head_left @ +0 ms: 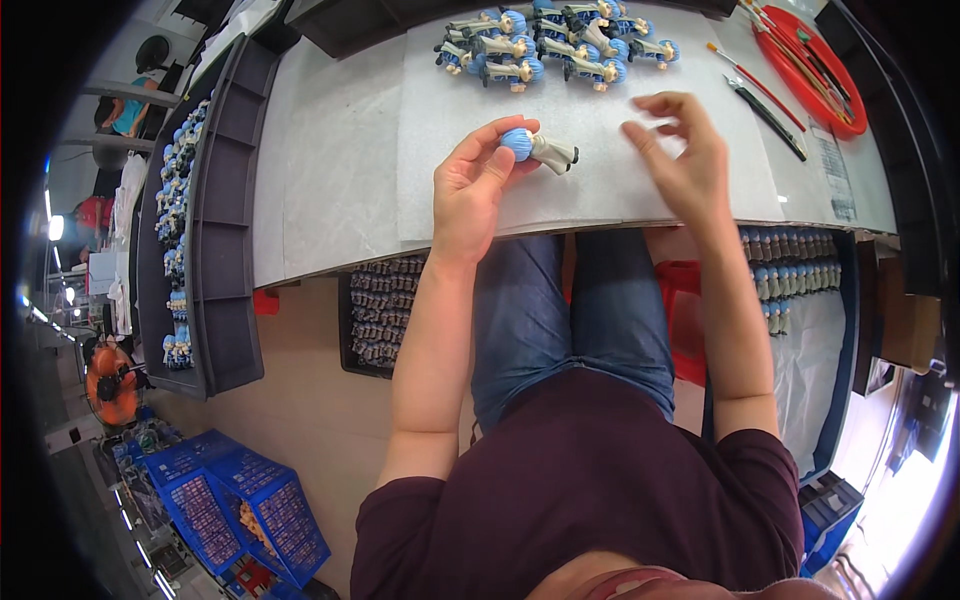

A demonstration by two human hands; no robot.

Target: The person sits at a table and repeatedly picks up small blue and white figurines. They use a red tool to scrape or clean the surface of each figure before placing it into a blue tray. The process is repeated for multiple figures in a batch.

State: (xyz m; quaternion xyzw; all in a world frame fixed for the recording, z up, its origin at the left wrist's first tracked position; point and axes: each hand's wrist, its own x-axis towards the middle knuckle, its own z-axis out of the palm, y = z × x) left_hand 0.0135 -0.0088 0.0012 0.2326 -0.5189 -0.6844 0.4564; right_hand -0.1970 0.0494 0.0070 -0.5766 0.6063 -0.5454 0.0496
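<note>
A small figurine (552, 150) with light blue hair and a pale cream body lies sideways in my left hand (472, 180). Thumb and fingers close around its head, and its dark feet point right. Over the white sheet (430, 120), my right hand (685, 155) is raised to the right of the figurine, apart from it. Its thumb and fingers are spread, slightly blurred, with nothing seen between them. Beyond both hands, several similar blue-haired figurines (508, 72) lie in a cluster at the far side of the sheet.
A red oval tray (848, 122) with brushes stands at far right, near a red brush (765, 90) and a black pen-like tool (768, 120). Dark trays (222, 240) stand at left. Below the table edge, a bin (845, 370) holds rows of figurines; blue crates (270, 510) sit lower left.
</note>
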